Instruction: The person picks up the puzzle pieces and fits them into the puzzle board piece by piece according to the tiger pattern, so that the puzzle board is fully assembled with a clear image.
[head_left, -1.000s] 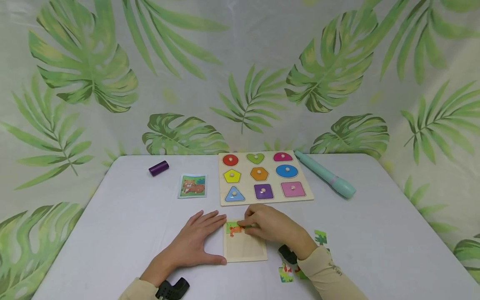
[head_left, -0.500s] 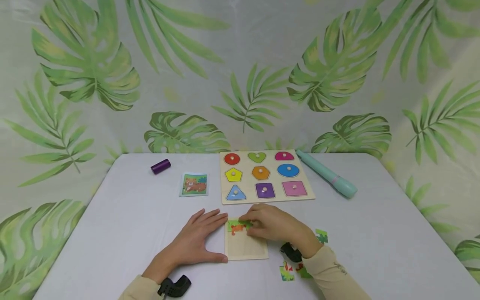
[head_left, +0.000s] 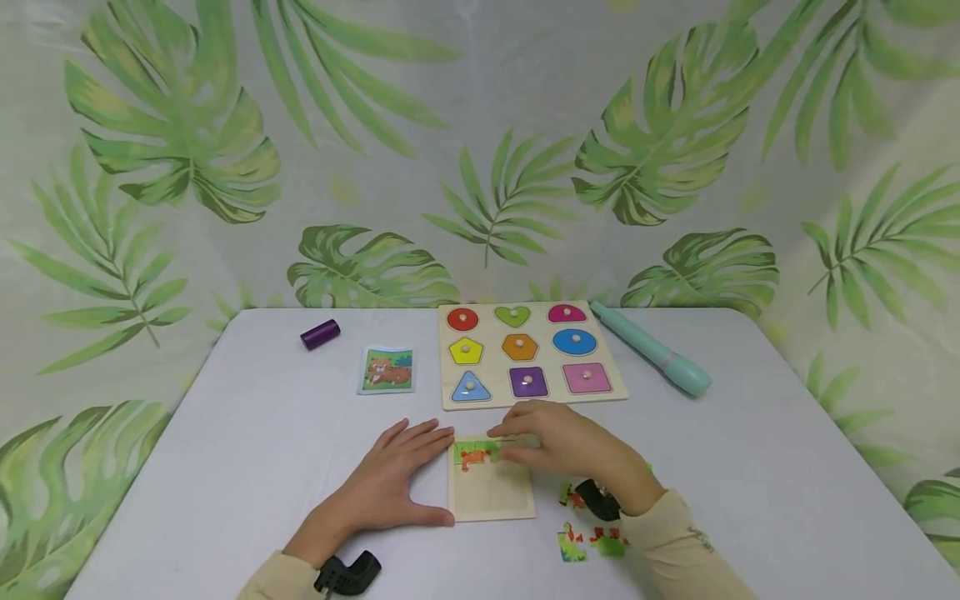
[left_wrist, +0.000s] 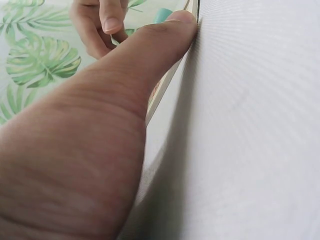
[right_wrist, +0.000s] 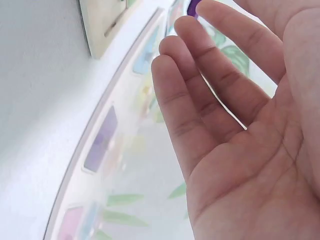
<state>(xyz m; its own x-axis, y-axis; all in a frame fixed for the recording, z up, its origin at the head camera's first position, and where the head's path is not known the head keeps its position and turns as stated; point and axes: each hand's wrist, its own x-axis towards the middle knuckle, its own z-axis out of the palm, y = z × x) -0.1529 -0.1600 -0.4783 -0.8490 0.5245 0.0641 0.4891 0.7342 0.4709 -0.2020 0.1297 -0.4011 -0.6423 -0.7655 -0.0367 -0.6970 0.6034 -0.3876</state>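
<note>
A small wooden puzzle tray (head_left: 491,496) lies flat on the table. Puzzle pieces (head_left: 474,455) with green and an orange animal fill part of its top row; its lower area is bare wood. My left hand (head_left: 384,487) is spread along the tray's left side, fingertips at the upper corner and thumb at the lower one. Just above the tray's upper right, my right hand (head_left: 566,446) hovers with extended fingers. In the right wrist view that hand (right_wrist: 235,125) holds nothing. Loose jigsaw pieces (head_left: 572,543) lie right of the tray, some hidden by the right wrist.
Behind the tray is a wooden shape board (head_left: 553,360) with knobbed coloured shapes. A teal stick with a thick end (head_left: 652,348) lies right of it. To the left are a picture card of a tiger-like animal (head_left: 387,371) and a purple cylinder (head_left: 320,334).
The right hand has let go of a piece in the tray's top row, its fingers parting and moving slightly right and up. The left hand has stayed in place.
</note>
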